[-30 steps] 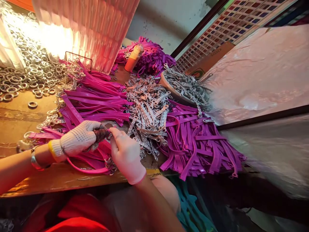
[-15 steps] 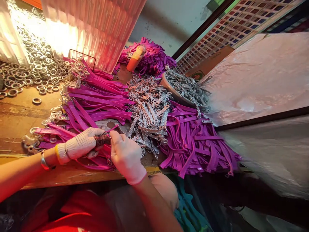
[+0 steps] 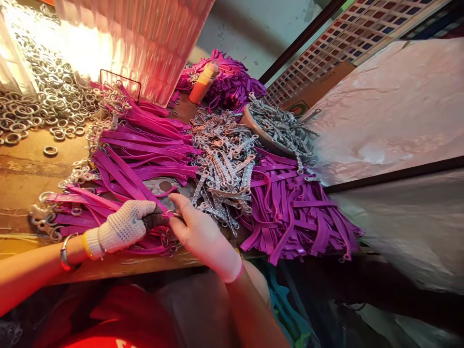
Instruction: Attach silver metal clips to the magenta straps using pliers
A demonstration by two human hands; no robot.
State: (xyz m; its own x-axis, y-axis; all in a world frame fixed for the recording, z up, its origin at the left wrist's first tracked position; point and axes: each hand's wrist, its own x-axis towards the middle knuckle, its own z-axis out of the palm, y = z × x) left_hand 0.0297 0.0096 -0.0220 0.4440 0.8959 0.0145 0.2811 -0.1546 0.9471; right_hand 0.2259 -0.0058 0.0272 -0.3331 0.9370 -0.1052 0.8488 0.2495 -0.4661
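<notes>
Pinching the dark-wrapped tool in my gloved left hand, I meet my right hand at the metal ring. Its fingers grip that ring, so I keep both hands steady just above the purple strap.

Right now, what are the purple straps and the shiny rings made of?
The purple straps look like smooth rubbery plastic: glossy, bending softly. The rings seem to be silvery metal, since they glint brightly. The left hand wears a knitted, dotted glove, probably cotton.

White dotted knit-gloved left hand and pale-gloved right hand pinch one glossy magenta rubber strap — silvery metal clasp heap just beyond.
</notes>
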